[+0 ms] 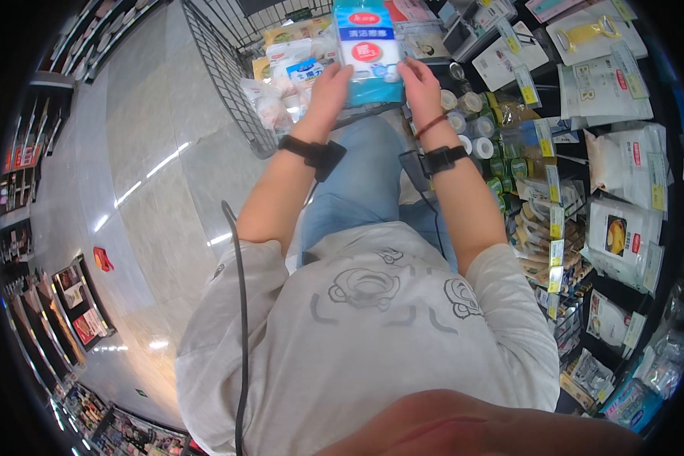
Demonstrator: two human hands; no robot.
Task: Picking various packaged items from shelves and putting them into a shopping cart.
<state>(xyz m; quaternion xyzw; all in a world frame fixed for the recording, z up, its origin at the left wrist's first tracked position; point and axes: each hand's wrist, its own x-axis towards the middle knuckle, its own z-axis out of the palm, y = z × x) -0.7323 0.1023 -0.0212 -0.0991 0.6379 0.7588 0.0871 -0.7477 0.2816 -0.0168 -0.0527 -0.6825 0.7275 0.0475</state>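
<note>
Between my two hands is a blue and white plastic package of cleaning sponges (370, 57), its printed front facing up. My left hand (332, 85) grips its left edge, and my right hand (422, 84) grips the right edge. The package is over the near end of a wire shopping cart (219, 68). Inside the cart, left of my left hand, lie several bagged goods, among them a blue and white packet (305, 71) and a clear bag with pale contents (273, 111). Just right of my right hand stand jars with pale lids (472, 102).
Shelving with hanging packs (627, 165) and yellow price tags (547, 142) runs close along my right. Tiled floor (148, 228) stretches to the left, with a small red object (102, 259) on it. More display shelves (82, 302) stand at the far left. A black cable (243, 319) hangs over my shirt.
</note>
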